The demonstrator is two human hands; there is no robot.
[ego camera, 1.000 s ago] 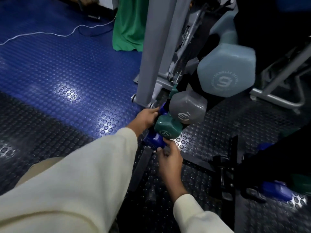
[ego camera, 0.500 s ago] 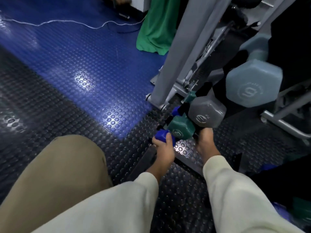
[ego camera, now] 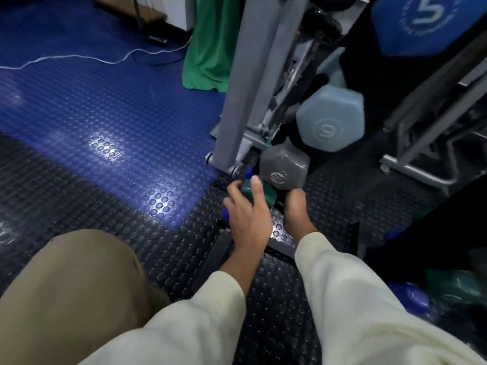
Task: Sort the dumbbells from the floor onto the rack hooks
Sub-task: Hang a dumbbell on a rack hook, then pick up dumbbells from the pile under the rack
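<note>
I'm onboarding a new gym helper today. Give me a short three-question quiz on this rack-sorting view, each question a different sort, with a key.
1. True or false: the grey dumbbell sits lower than the pale blue dumbbell.
2. Which hand lies over the small green dumbbell? A. left hand B. right hand C. neither
3. Fill in: the large blue dumbbell at top right bears the number ___.

Key: 1 true; 2 A; 3 five.
</note>
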